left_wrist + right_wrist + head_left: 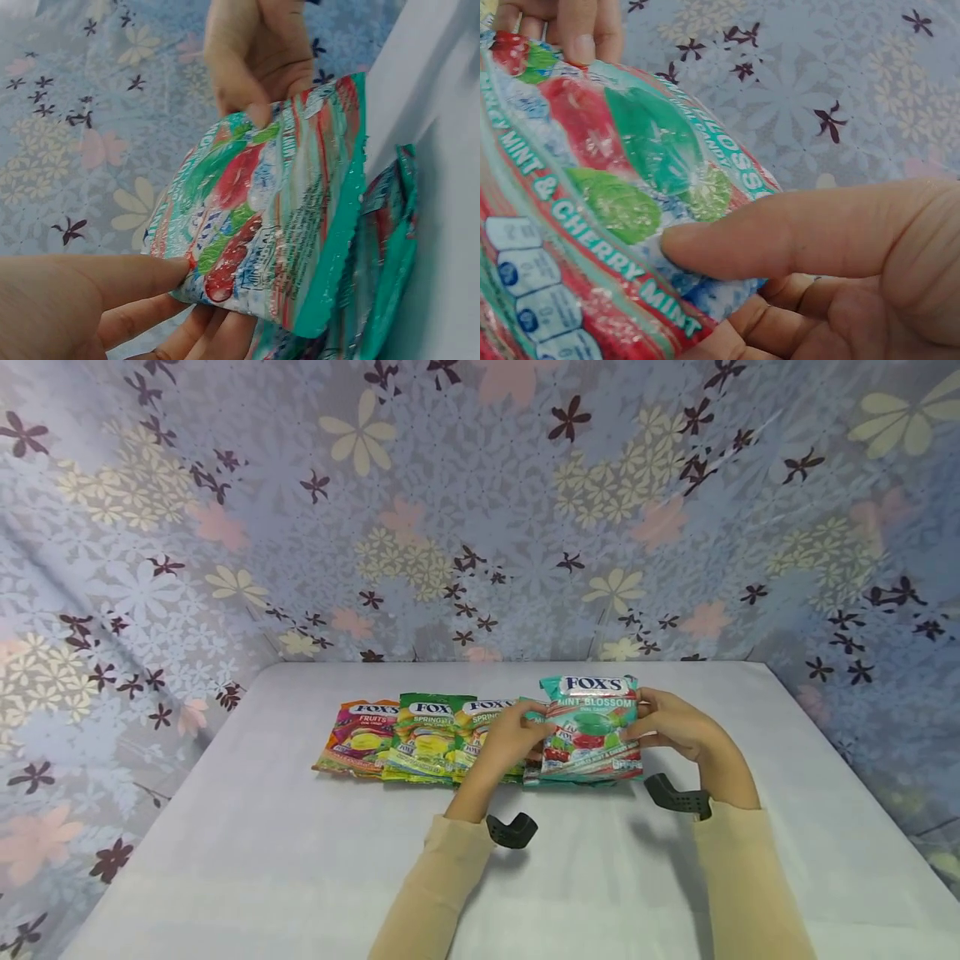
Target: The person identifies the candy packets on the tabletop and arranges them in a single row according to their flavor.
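Both hands hold a teal and red Fox's Mint Blossom candy bag (592,727), its printed front facing the head camera. My left hand (508,739) pinches its left edge, thumb on the front and fingers behind, as the left wrist view shows. On the opposite edge my right hand (675,724) grips it, the thumb (727,236) pressed on the printed front. Behind and below the held bag lies another teal candy bag (386,247), mostly hidden.
Left of the hands, a purple and orange Fruits candy bag (362,739) and two yellow-green candy bags (427,739) lie overlapping in a row. They rest on a white table (300,860). A flowered cloth (450,527) hangs behind it.
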